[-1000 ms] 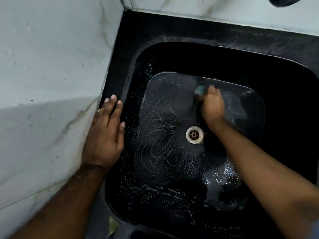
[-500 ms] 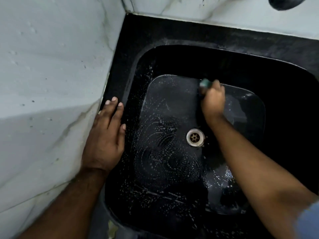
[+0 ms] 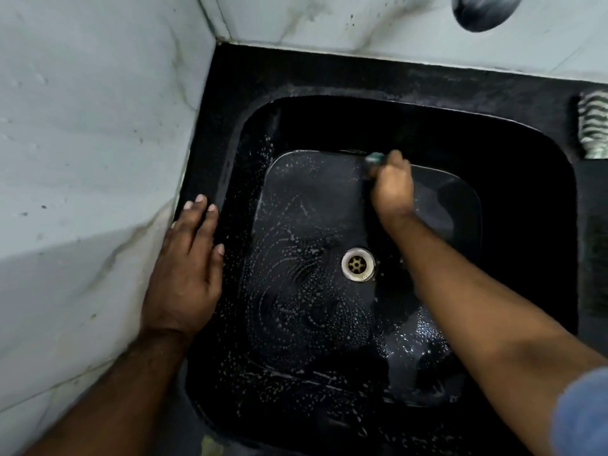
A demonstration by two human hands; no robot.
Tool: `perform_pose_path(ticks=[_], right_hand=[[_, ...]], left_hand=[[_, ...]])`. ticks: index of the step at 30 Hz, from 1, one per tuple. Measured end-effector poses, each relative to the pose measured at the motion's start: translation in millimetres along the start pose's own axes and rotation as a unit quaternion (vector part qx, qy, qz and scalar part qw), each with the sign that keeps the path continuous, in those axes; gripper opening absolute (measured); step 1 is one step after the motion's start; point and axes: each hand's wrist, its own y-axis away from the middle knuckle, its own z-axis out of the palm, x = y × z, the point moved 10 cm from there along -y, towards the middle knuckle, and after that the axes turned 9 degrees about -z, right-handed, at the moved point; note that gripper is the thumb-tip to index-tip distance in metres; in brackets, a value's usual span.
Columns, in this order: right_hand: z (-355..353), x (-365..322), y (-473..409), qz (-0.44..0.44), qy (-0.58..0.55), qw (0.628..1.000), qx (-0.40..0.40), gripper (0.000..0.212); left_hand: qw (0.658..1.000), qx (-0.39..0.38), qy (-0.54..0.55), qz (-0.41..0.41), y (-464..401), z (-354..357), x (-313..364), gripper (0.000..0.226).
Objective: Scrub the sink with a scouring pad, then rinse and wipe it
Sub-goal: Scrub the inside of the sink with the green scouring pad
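- In the black sink [image 3: 543,225], far floor edge: green scouring pad [image 3: 375,158], held in right hand [image 3: 393,189] curled grip.
- Left rim: left hand [image 3: 187,271], flat, fingers straight.
- Centre: drain [image 3: 358,264], soap suds [image 3: 296,291] around.

The sink [image 3: 543,199] sits in the worktop [image 3: 227,103], walls left and behind. In its floor lies the drain [image 3: 358,264]; the scouring pad [image 3: 375,158] lies behind the drain at the floor's far edge.

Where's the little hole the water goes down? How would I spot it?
Find the big black sink in the corner of the white marble walls. Look at its soapy floor, between the left hand on the rim and the right hand scrubbing. The drain is the only pale, shiny metal ring there.
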Motion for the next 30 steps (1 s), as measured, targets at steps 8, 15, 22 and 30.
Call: perform_pose_path(ticks=[8, 15, 22, 30], right_hand=[[3, 32, 78, -0.027, 0.012, 0.999, -0.028, 0.021], [-6, 13, 10, 0.004, -0.020, 1.000, -0.009, 0.034], [-21, 70, 84, 0.025, 0.066, 0.997, -0.007, 0.024], [6, 27, 63, -0.088, 0.043, 0.993, -0.062, 0.032]], left_hand=[[1.000, 0.008, 0.003, 0.001, -1, -3, 1, 0.055], [1.000, 0.006, 0.007, 0.004, 0, 0, -1, 0.057], [1.000, 0.008, 0.004, 0.001, -1, -1, 0, 0.057], [1.000, 0.015, 0.012, 0.012, -1, 0, -1, 0.057]])
